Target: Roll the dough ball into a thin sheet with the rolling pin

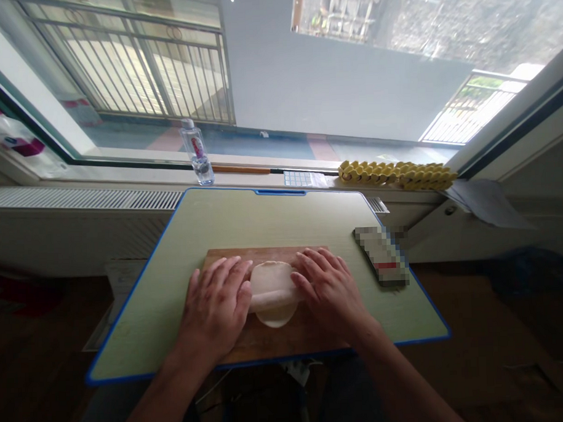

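From my end, the dough (271, 276) lies between both hands on the wooden board (273, 345), at the middle of the table's (263, 218) near edge. The rolling pin (274, 300) crosses it, its long axis running left to right, roughly along that edge; more dough shows beyond the pin than on the near side. I see the left hand (216, 299) and right hand (331, 288) palm down over the pin's ends, fingers stretched forward and slightly spread, neither clearly nearer, thumbs at the dough's sides. The dough looks pale, thin, smooth and roughly oval. A phone (378, 257) lies by the table's right edge; a water bottle (197, 155) stands just past its far left corner.
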Demonstrator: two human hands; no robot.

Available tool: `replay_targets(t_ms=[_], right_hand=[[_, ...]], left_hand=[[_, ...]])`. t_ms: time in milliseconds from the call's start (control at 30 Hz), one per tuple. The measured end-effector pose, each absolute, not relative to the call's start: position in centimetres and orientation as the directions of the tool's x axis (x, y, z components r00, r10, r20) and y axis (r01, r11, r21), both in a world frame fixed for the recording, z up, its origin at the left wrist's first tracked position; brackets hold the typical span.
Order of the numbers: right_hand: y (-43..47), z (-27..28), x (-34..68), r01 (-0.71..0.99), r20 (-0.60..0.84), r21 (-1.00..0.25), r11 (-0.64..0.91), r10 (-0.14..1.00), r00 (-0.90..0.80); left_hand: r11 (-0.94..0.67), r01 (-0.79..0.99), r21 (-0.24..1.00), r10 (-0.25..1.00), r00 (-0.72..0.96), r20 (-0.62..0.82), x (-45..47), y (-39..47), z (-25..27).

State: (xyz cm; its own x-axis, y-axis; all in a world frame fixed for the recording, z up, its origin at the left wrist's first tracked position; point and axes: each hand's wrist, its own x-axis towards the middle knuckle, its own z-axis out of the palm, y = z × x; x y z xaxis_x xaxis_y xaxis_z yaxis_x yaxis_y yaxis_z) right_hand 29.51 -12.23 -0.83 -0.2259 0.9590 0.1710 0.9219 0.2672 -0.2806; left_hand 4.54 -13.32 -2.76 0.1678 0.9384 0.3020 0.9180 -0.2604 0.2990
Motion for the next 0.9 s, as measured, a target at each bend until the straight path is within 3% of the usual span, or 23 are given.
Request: replay_targets(t_ms=[167,333,900], right_hand=[[-11.1,-0.9,28.8,0.949,0.118,-0.244,0.198,0.978,-0.174],[-9.6,-0.5,28.7,0.944,0.091,-0.228,0.240,0.970,-0.225],[-8.1,-0.4,28.8,0.921,0.006,-0.292,0.257,0.964,-0.267]], left_hand=[[-0.264,0.921,0.287,0.944,0.186,0.272,4.3,-11.4,-2.6],[-0.280,0.926,0.254,0.940,0.211,0.269,3.8,-10.0,-2.9],[-0.309,0.916,0.257,0.936,0.245,0.252,2.8,-8.8,-3.5]])
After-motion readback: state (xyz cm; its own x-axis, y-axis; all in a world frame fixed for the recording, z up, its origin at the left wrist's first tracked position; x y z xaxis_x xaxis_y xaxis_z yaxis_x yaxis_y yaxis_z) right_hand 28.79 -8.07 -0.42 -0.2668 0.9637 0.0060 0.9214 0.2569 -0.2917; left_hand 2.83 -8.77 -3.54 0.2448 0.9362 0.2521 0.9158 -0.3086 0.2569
